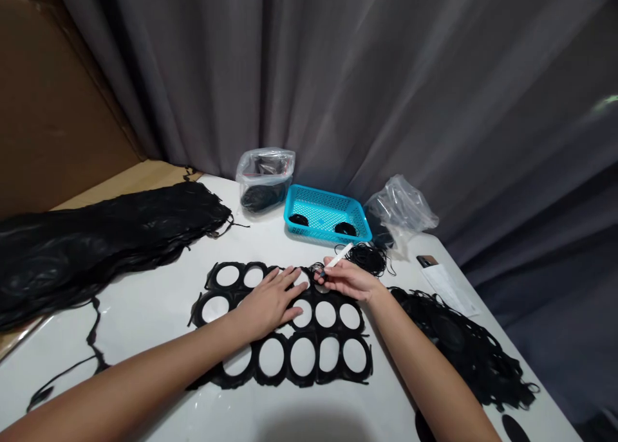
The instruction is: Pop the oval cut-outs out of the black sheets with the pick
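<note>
A black sheet of joined rings (316, 329) lies flat on the white table (212, 416), with round openings in rows. My left hand (273, 297) rests palm down on its upper middle part, fingers spread. At the sheet's upper right, my right hand (345, 279) is closed around a thin white tool (340, 255), which slants up to the right. The tool's lower tip is hidden by my fingers, close to the sheet's top edge. A tangle of thin black cords (367, 258) lies just beyond my right hand.
Behind stand a blue basket (328, 239) with black coils and two clear plastic bags (263, 172) (403, 204). A large black bundle (106, 236) fills the left; black strips (458, 339) lie at the right, near a phone (427, 260) and white paper (449, 289).
</note>
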Available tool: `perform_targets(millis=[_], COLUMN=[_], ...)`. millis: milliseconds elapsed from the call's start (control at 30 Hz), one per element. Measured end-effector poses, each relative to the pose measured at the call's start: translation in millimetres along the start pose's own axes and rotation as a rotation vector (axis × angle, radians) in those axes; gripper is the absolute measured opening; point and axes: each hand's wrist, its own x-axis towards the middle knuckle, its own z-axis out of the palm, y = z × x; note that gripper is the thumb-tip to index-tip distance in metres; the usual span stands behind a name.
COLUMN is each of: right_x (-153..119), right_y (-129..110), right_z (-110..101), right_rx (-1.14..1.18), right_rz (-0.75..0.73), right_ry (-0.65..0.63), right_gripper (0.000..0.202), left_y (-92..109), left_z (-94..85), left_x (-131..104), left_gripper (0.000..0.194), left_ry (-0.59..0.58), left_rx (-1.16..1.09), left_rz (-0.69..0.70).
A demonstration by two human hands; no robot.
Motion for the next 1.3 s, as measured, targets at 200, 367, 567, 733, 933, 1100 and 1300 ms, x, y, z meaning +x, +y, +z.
perform_targets(millis=[200,367,567,733,933,1100,1300], right_x=[0.6,23.4,33.8,28.6,28.8,29.2,25.0], right_y=[-15.6,-17.2,25.3,43.1,44.6,47.4,62.5], right_z=[-2.0,7.6,54.1,77.9,84.1,84.0,82.9], right_rx=[0.2,0.246,-0.195,-0.694,-0.894,-1.024,-1.385], right_rz=[-0.22,-0.403,-0.349,-0.375,-0.461,-0.535,-0.741], right_ry=[0.234,0.48,0.287,0.194,0.172,0.192,0.087], right_gripper=[0.027,0.023,0.03,0.014,0.012,0.013,0.014], left_y=[-2.5,-1.4,0.0,1.9,5.9,7.0,7.8], left_z=[1.3,-6.0,-13.1,-11.6,-7.1,-4.9,-1.1], left_x=[1.7,-9.3,-50.6,-65.3,-69.1,-70.7,-70.8], left_gripper=[0.05,0.05,0.049,0.05,0.049,0.05,0.051], left_ry=[0.003,0.03,0.128,0.143,0.139,0.126,0.096], left_rx=[-0.009,0.025,0.125,0.187,0.195,0.186,0.18], left_rz=[0.002,-0.006,-0.09,-0.081,-0.125,-0.141,-0.168])
